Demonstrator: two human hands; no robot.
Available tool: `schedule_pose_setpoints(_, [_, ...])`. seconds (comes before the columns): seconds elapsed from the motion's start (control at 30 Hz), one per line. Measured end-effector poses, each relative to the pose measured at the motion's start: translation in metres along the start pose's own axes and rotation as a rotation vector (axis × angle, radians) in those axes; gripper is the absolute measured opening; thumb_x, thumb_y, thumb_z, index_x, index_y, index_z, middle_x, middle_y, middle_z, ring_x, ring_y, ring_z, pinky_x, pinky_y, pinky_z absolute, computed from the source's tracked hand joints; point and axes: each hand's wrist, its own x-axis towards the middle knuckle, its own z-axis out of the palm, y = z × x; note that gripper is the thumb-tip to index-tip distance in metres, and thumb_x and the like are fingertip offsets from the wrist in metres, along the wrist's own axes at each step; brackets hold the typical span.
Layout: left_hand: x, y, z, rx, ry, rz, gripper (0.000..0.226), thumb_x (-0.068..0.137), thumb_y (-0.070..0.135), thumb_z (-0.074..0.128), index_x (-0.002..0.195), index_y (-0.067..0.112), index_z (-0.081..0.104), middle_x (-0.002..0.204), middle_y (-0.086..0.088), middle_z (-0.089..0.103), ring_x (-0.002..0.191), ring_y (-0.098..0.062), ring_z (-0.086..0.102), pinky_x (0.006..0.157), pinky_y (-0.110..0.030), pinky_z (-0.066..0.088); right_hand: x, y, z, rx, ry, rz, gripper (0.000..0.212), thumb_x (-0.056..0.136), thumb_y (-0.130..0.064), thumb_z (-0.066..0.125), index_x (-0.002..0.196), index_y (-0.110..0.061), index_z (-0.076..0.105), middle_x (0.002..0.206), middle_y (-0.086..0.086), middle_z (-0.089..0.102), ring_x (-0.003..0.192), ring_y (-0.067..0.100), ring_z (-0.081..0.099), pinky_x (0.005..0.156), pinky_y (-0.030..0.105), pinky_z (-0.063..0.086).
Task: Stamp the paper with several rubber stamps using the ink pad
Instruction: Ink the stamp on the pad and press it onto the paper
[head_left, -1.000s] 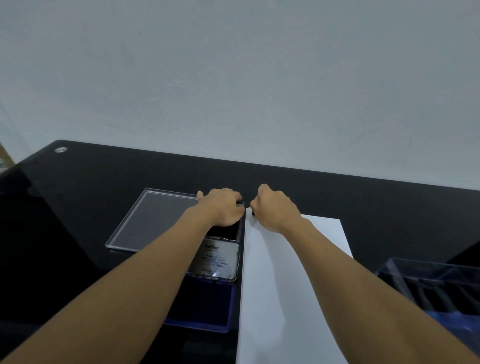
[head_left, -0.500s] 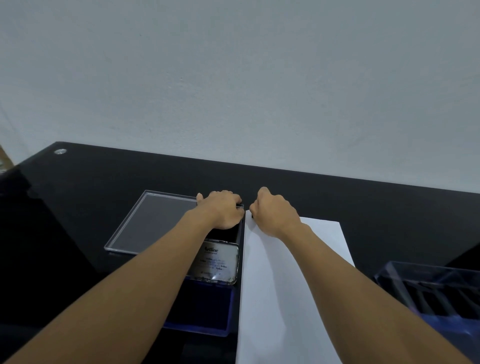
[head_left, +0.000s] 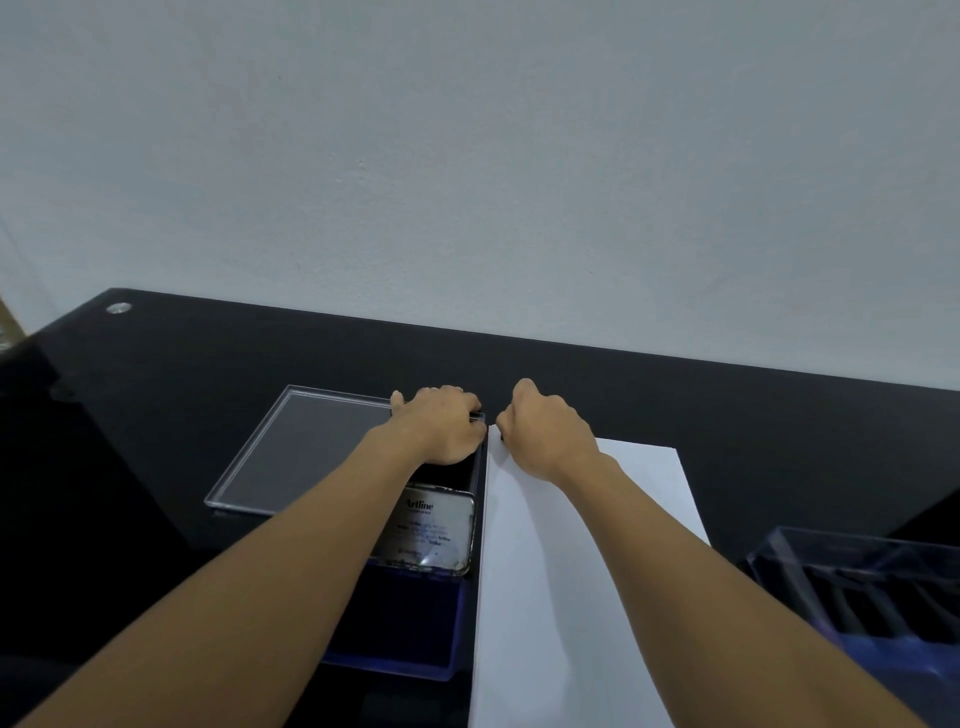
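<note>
Obs. **Left hand** (head_left: 441, 428): fingers curled over the far rim of the blue-tinted clear plastic box (head_left: 410, 665), apparently gripping that rim. A thin dark edge shows just past the knuckles.

**Right hand** (head_left: 545, 439): closed into a loose fist at the box's far right corner, beside the far left corner of the white sheet of paper (head_left: 582, 597). Cannot tell whether it pinches anything, as the fingertips are hidden.

**Positions:**
- The silver metal ink pad tin (head_left: 434, 535) lies flat inside this box with its lid closed.
- The paper lies on the glossy black surface (head_left: 208, 364), touching the box's right wall.
- A flat clear acrylic lid (head_left: 301, 452) lies to the left of the box.
- A second blue-tinted clear plastic box (head_left: 779, 551) stands right of the paper, holding dark rod-like shapes (head_left: 883, 608) (probably the stamps; too dim to confirm).

**Handling, judged:**
- The tin should be light, rigid and smooth, so slippery on its faces. Best taken by the two long edges, then opened at the lid's lip. Keep fingers off the pad, since the ink marks skin.
- The paper is limp and likely to skate on the glossy top, so pin it with a flat palm while stamping.
- The stamps are small and stiff. Hold them by the handle, away from the rubber face.
</note>
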Motion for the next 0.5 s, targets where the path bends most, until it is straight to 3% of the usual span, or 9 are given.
schedule_pose_setpoints(0.17, [0.001, 0.000, 0.001, 0.000, 0.005, 0.002, 0.044, 0.103, 0.043, 0.040, 0.143, 0.026, 0.049, 0.153, 0.000, 0.042, 0.138, -0.030, 0.039, 0.115, -0.066, 0.014, -0.002, -0.001, -0.001, -0.002, 0.013, 0.008, 0.017, 0.103, -0.024, 0.038, 0.089, -0.014, 0.036, 0.069, 0.001, 0.046, 0.056, 0.016, 0.039, 0.050, 0.030, 0.029])
schedule_pose_setpoints(0.5, [-0.005, 0.001, -0.003, -0.098, 0.078, -0.008, 0.043, 0.101, 0.037, 0.048, 0.141, 0.022, 0.051, 0.145, 0.000, 0.050, 0.133, -0.026, 0.043, 0.117, -0.064, 0.015, 0.003, -0.002, -0.012, 0.005, -0.070, 0.017, 0.018, 0.102, -0.032, 0.040, 0.098, -0.014, 0.044, 0.086, 0.004, 0.056, 0.070, 0.019, 0.053, 0.063, 0.035, 0.044])
